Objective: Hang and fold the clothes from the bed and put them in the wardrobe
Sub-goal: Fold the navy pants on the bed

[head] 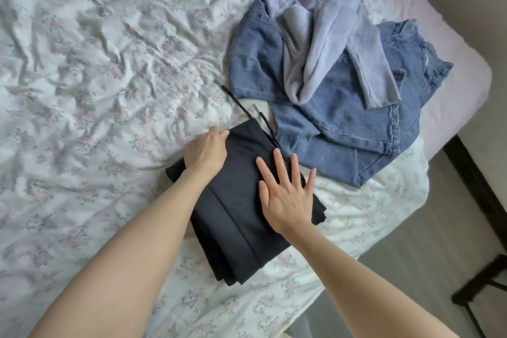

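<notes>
While the left hand (pixel 206 153) curls its fingers over the far left edge of the folded black trousers (pixel 241 208), gripping the cloth there, the right hand (pixel 286 195) lies flat on top of the same bundle with its fingers straight and spread, pressing down and holding nothing. These trousers sit as a thick, layered stack near the bed's near edge, toward its right side, resting on the white floral sheet (pixel 96 77), which is heavily creased across the whole left part of the bed. Two black drawstrings (pixel 238 103) with pale metal tips run out from the far end of the stack; one stretches over the sheet, the other points toward the jeans. Just beyond the right hand, the blue jeans (pixel 343 118) lie crumpled and unfolded near the bed's right edge, their nearest fold close beside the black stack; whether the two touch cannot be told. On top of the jeans, toward the far right corner of the bed, a lilac knitted sweater (pixel 323 25) is heaped loosely, one ribbed sleeve trailing across the denim. Along the right edge the sheet stops short and a pale pink mattress (pixel 450 68) shows. Past it lies grey floor (pixel 428 269), with a dark chair leg (pixel 477 285) at the lower right.
</notes>
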